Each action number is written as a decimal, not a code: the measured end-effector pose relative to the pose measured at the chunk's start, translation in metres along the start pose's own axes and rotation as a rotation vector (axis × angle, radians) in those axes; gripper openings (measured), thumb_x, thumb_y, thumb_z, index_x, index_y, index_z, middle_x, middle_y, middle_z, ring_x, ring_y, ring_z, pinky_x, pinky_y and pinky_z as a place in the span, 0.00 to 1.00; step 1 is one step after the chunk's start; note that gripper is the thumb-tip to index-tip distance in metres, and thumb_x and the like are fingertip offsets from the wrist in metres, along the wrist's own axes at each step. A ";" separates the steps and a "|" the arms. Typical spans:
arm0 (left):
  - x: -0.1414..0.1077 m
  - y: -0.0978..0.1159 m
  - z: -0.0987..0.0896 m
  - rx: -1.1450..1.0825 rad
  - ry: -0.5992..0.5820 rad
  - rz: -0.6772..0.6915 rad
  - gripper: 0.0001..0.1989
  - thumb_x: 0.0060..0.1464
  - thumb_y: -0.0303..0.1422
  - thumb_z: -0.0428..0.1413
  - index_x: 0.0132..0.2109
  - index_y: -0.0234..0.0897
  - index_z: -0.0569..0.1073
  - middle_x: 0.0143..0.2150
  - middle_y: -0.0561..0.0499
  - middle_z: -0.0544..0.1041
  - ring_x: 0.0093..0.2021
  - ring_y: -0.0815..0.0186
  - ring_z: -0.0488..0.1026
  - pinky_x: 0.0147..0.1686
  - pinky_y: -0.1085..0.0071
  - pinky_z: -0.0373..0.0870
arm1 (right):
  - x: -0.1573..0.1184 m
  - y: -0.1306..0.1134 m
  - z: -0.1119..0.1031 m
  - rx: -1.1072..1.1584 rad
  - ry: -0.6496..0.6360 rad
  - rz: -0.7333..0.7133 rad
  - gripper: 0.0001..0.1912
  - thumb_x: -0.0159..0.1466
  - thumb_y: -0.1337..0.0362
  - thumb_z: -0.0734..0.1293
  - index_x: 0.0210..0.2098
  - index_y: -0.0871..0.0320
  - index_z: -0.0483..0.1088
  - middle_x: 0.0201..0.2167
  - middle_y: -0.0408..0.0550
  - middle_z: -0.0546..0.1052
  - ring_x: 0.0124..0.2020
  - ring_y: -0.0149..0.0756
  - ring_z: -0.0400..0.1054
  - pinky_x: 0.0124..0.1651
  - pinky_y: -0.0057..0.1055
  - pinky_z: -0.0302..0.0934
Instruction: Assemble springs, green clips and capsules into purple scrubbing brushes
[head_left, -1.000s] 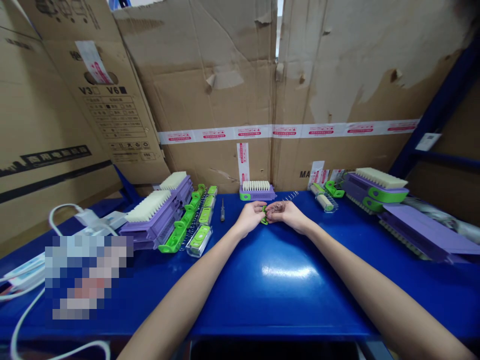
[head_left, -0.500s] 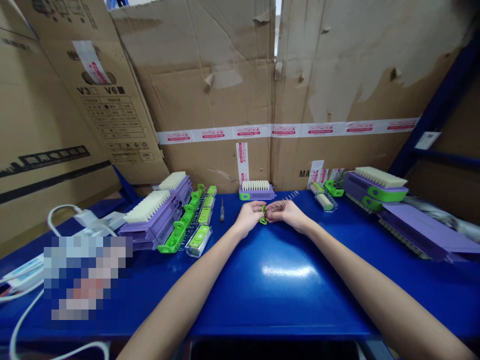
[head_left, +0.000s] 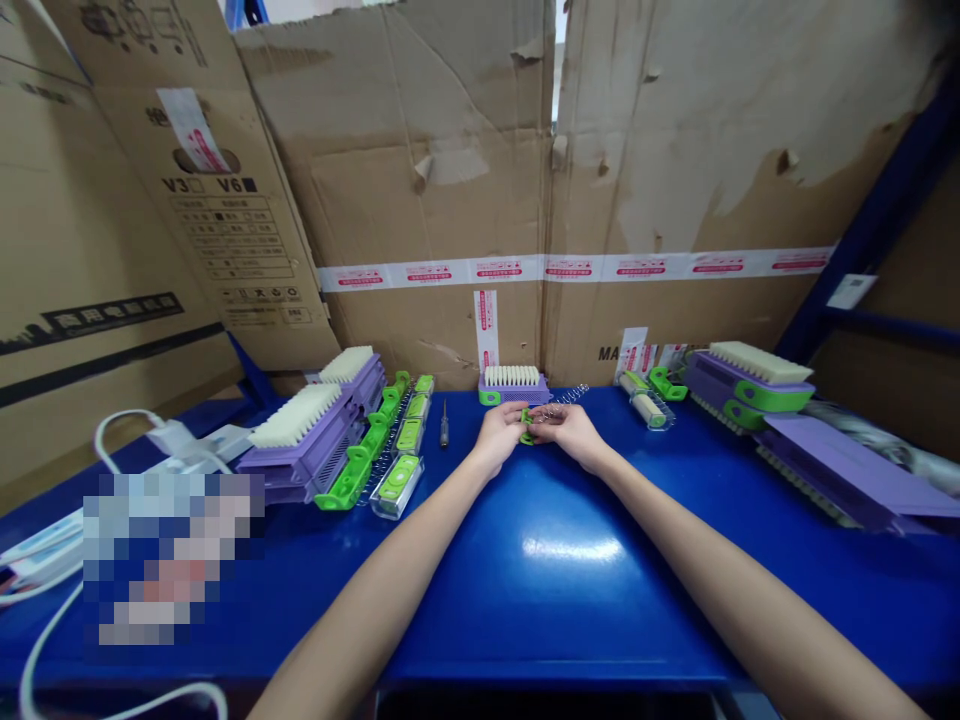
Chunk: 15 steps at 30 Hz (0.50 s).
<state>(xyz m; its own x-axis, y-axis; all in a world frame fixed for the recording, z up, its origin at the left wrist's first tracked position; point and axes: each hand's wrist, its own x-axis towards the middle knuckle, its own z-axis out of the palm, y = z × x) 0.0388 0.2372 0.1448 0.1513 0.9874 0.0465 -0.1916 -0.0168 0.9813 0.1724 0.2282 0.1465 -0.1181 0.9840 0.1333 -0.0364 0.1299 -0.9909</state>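
Note:
My left hand [head_left: 501, 436] is closed on a small green part [head_left: 526, 428] above the blue table's middle. From the other side my right hand [head_left: 568, 431] meets it, fingers pinched at the same green part and at the lower end of a thin metal spring [head_left: 574, 395]. The spring slants up to the right, past the right fingers. Just behind the hands, a purple block [head_left: 517, 384] with cream bristles and a green end sits against the cardboard. The fingertips partly hide where spring and green part meet.
Purple bristled blocks [head_left: 315, 430], green brackets [head_left: 360, 462], clear-cased green pieces [head_left: 399, 484] and a screwdriver [head_left: 445, 425] lie left on the blue table [head_left: 555, 600]. More purple blocks [head_left: 750, 385] and a clear case [head_left: 651, 408] are right. Cardboard [head_left: 435, 200] stands behind; a white cable [head_left: 45, 640] is far left.
My right hand has shifted slightly, and its fingers are now closer around the green part. The spring now shows as a line slanting up from the fingers. The view has tilted slightly.

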 end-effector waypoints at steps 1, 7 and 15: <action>0.002 0.000 0.001 0.001 0.016 0.017 0.21 0.39 0.14 0.53 0.43 0.30 0.72 0.37 0.45 0.78 0.34 0.67 0.75 0.38 0.71 0.70 | 0.001 0.001 0.002 -0.002 0.023 -0.019 0.15 0.42 0.67 0.73 0.31 0.62 0.72 0.27 0.46 0.77 0.27 0.33 0.71 0.32 0.30 0.69; 0.017 0.003 0.001 0.062 0.039 -0.008 0.18 0.39 0.11 0.52 0.38 0.29 0.71 0.32 0.47 0.78 0.30 0.69 0.74 0.36 0.71 0.69 | 0.013 0.012 0.006 -0.023 0.120 -0.107 0.15 0.43 0.65 0.71 0.31 0.62 0.73 0.28 0.48 0.77 0.28 0.36 0.71 0.32 0.32 0.69; 0.033 0.002 0.009 0.057 0.082 -0.020 0.16 0.38 0.10 0.52 0.34 0.30 0.71 0.26 0.51 0.75 0.27 0.71 0.72 0.33 0.74 0.67 | 0.022 0.021 0.002 -0.117 0.246 -0.150 0.16 0.44 0.62 0.69 0.33 0.62 0.72 0.29 0.49 0.77 0.29 0.37 0.71 0.28 0.30 0.68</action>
<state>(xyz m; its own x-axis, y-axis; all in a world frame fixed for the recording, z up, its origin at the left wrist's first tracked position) 0.0520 0.2685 0.1503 0.0744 0.9971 0.0140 -0.1337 -0.0039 0.9910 0.1668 0.2523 0.1290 0.1240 0.9510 0.2834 0.0805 0.2750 -0.9581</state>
